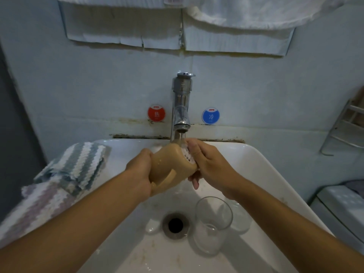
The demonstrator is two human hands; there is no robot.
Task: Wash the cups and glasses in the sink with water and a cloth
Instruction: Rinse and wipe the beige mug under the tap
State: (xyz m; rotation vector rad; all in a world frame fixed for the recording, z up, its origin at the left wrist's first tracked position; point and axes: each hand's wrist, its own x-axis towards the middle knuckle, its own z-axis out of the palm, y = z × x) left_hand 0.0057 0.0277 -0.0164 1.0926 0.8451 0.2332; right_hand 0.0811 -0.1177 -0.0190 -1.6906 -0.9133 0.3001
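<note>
A smooth tan mug (173, 166) with a curved handle is lying tilted under the chrome tap (181, 107), the left hand (140, 170) gripping its base, the right hand's (206, 164) fingers curling over its rim. Two clear glasses (213, 223) are standing in the white sink (266, 174); a striped knitted cloth (65, 174) is draping its left edge.

Two bare forearms enter from the 7 and 5 o'clock corners, with no sleeves, watch or bracelet visible. The left hand (140, 170) and right hand (208, 164) wear no gloves or rings; short, unpainted nails tip the fingers (195, 183).
</note>
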